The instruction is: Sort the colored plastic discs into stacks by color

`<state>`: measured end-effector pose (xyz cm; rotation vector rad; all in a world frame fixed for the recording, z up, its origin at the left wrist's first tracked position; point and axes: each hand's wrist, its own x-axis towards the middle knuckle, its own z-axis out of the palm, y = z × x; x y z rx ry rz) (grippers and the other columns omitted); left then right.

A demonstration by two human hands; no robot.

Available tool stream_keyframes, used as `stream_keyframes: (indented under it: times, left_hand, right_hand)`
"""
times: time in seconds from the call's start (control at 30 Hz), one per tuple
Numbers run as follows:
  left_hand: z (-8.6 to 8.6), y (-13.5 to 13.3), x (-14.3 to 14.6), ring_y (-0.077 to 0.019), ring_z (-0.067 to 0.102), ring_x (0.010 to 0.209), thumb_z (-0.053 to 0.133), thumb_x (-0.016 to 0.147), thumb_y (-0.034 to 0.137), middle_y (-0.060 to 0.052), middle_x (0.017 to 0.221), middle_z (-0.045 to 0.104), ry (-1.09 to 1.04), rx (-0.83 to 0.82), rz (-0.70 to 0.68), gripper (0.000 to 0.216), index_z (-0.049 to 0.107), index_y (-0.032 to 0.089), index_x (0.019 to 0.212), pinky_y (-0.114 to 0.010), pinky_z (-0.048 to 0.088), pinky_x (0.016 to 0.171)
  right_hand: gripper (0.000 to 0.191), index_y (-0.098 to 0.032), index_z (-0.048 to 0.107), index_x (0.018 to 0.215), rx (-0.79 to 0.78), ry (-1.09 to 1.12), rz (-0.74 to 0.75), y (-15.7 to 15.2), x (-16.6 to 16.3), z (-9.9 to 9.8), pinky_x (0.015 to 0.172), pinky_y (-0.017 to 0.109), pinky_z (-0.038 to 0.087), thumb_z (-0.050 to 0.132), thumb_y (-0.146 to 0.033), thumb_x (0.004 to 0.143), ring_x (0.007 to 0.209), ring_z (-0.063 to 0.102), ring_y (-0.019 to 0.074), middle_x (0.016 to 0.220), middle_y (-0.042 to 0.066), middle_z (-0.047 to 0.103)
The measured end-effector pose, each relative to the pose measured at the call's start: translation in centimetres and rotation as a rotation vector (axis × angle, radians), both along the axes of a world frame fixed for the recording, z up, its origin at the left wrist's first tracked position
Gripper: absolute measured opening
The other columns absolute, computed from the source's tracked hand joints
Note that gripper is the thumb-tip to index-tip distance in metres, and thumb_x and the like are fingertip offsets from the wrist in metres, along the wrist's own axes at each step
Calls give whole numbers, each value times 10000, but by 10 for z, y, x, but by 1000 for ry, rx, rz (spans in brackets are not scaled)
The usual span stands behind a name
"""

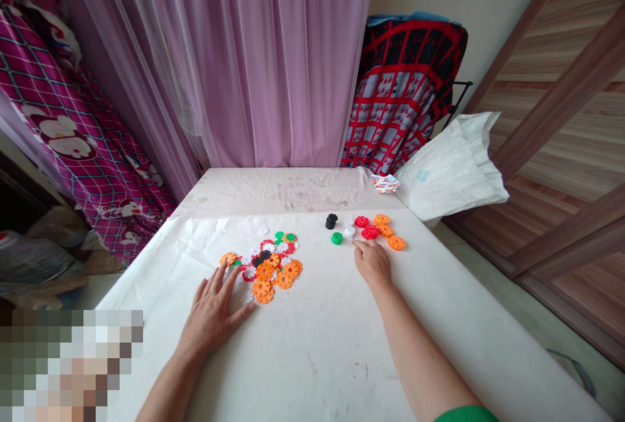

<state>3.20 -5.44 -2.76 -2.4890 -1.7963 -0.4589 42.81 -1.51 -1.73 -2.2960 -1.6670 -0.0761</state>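
Observation:
My left hand (pixel 211 308) lies open with spread fingers at the near left edge of a mixed pile of notched plastic snowflake discs. Its fingertips touch or nearly touch an orange disc (pixel 228 258) and a green disc (pixel 236 263). Orange discs (pixel 264 272) lie at the pile's near side, with white, red, green and black ones behind. My right hand (pixel 373 262) has its fingers curled together at the near edge of a small white disc stack (pixel 349 232). What is between those fingertips is hidden.
Sorted by colour near my right hand are a black stack (pixel 331 221), a green stack (pixel 336 238), red discs (pixel 362 221) and orange discs (pixel 396 243). A small patterned paper box (pixel 385 183) and a white bag (pixel 454 168) are at the table's far right. One white disc (pixel 263 231) lies apart.

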Motion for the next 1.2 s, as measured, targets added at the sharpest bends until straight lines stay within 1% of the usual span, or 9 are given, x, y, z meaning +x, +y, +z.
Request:
stream_keyframes:
  times: [0.13,0.3,0.5,0.73,0.87,0.97,1.07,1.13,1.2]
  left_hand:
    - [2,0,1,-315,303,1437,421,854,663,-138,1579,286,1,-6,9,769,330,247,1494,-552,282,1136]
    - [1,0,-1,-303,292,1443,419,859,653,-128,1576,299,1,-15,-1,761,329,246,1495,-543,286,1140]
    - [0,0,-2,-308,298,1440,426,859,648,-129,1576,297,-1,-3,-10,760,327,246,1496,-552,283,1141]
    - [0,1,-2,-310,318,1431,438,856,644,-137,1573,302,-2,3,-6,750,349,245,1485,-560,285,1137]
    - [1,0,-1,-313,325,1426,433,858,643,-134,1576,296,-6,-14,-3,751,339,249,1490,-558,285,1136]
    - [1,0,-1,-317,331,1423,450,851,641,-128,1575,300,-8,-5,-4,758,333,258,1493,-554,288,1133]
    - [-1,1,-1,-316,339,1418,461,848,637,-127,1573,306,-9,8,-2,757,331,264,1494,-553,290,1131]
    - [-2,1,-1,-314,335,1420,462,849,635,-124,1573,306,-10,14,-4,751,334,268,1492,-551,287,1134]
    - [-2,1,-1,-314,327,1424,464,848,636,-122,1575,303,-9,14,-4,750,339,267,1490,-550,280,1138]
  right_hand:
    - [388,-254,701,1190,-8,-13,-7,1,-1,3,857,282,408,435,-197,913,952,593,200,1076,86,665]
    - [374,-252,715,1154,8,5,-14,0,-1,2,856,276,414,437,-195,910,973,586,194,1098,79,661]
    - [367,-292,713,1157,-2,-27,73,-3,-4,-1,834,268,413,449,-207,916,973,583,188,1073,60,660]
    - [377,-292,685,1205,-44,-50,21,1,-7,1,812,276,414,436,-234,928,961,594,195,1089,74,649]
    - [371,-243,673,1203,-32,-39,11,0,-8,2,819,278,415,421,-229,932,975,595,199,1100,87,649]
    - [390,-194,608,1263,5,10,-17,2,-9,5,820,277,420,426,-189,918,1017,588,204,1125,94,649]
    - [456,-200,512,1358,42,16,-15,6,-11,9,819,287,427,470,-205,904,1038,580,215,1174,106,622]
    - [456,-217,508,1361,56,-15,-6,11,-13,14,827,301,431,493,-261,907,1055,571,229,1222,121,584]
    - [412,-233,543,1318,48,-40,2,17,-16,19,831,310,434,493,-303,915,1072,562,238,1250,125,561]
